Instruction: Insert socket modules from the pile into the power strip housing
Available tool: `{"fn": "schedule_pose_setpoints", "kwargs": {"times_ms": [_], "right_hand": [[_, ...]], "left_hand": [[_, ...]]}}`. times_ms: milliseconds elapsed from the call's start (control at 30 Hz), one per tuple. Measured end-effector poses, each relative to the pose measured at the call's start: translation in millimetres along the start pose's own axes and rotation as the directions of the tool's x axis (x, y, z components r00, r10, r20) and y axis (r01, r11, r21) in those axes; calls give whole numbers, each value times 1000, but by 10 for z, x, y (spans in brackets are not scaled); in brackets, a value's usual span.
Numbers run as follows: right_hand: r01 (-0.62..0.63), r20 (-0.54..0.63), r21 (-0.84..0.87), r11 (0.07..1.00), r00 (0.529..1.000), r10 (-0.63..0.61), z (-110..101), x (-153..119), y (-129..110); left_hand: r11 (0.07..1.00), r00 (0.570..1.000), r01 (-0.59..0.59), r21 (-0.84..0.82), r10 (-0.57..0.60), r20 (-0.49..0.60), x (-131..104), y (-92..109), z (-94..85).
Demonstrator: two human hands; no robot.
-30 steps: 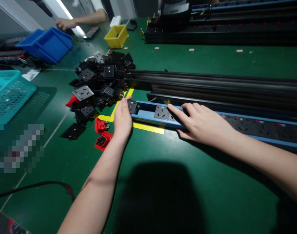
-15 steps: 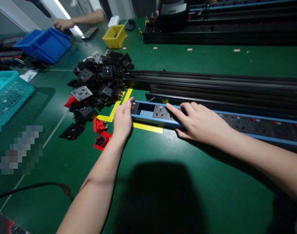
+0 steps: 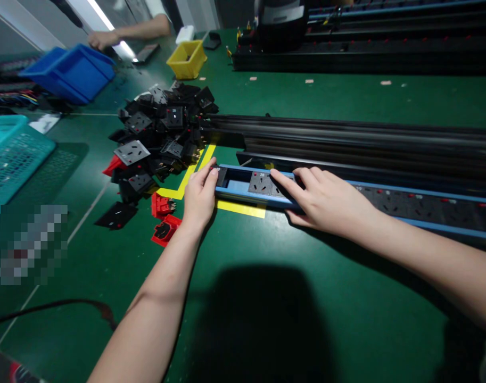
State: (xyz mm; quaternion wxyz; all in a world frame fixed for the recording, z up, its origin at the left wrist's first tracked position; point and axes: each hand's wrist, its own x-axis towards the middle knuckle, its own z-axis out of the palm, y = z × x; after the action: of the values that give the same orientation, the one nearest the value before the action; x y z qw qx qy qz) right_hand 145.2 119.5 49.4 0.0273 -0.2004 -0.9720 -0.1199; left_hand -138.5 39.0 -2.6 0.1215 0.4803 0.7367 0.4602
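Note:
A long blue rail with black socket modules set in it lies across the green table. My left hand grips its left end, thumb on the end module. Right of that module is an open gap in the rail, followed by a black socket module. My right hand is wrapped round the rail farther right, its index fingertip on the top edge by that module. A heap of loose black socket modules lies beyond my left hand. Two red modules rest beside my left wrist.
Long black rails lie behind the blue rail. At the left are a teal basket and a blue bin, with another person's hand above the bin. A yellow bin stands farther back.
The thumb and fingers of my left hand have shifted slightly at the rail's end. My right hand has kept its hold, and the rail looks almost unmoved.

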Motion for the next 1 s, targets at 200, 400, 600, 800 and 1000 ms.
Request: {"fn": "schedule_pose_setpoints", "kwargs": {"times_ms": [200,400,600,800,1000], "right_hand": [[0,-8,-3,1000,1000,0,5,-7,1],[6,-24,-2,1000,1000,-6,-8,-5,3],[2,-13,-5,1000,1000,-3,-9,-1,1],[6,-33,-5,1000,999,-6,3,-3,4],[2,-44,6,1000,999,-2,1,-4,3]], "left_hand": [[999,1000,1,-37,-1,-2,-2,-11,4],[998,1000,-4,-56,5,2,-1,-50,0],[996,992,-87,-4,87,90,-28,15,24],[985,986,-159,63,155,54,-86,74,89],[959,976,-211,189,217,-12,-140,150,101]]}}
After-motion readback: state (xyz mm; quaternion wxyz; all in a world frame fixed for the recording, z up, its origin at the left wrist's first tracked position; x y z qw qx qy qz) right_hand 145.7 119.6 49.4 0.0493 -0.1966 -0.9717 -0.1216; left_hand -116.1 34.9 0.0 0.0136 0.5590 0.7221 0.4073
